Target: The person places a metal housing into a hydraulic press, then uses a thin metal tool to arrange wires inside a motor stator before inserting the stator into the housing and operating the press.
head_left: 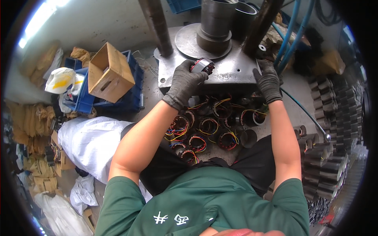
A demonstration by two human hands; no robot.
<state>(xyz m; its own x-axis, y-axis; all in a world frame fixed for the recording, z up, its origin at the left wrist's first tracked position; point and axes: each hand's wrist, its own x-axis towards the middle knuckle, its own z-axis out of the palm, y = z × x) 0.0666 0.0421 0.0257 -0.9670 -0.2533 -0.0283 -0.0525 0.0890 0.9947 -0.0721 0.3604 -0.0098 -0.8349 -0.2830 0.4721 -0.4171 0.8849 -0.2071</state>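
Observation:
My left hand point(185, 80), in a dark grey work glove, is closed round a motor stator point(202, 66), a short silvery ring with red parts at its end. I hold it above the front left of a thick steel press plate point(232, 74). A round steel disc point(183, 41) lies on that plate, with a dark metal cylinder point(215, 23) standing over it. At the plate's right edge is my gloved right hand point(268, 80), thumb apart from the fingers. Nothing shows in it, though its far side is partly hidden.
Several wound stators point(208, 126) with coloured wires sit below the plate. Steel posts point(155, 25) flank the cylinder. A thin rod with a ball end point(327, 137) juts out at right, near stacked metal cylinders point(330, 169). Left stand a cardboard box point(110, 74) and blue crates point(136, 84).

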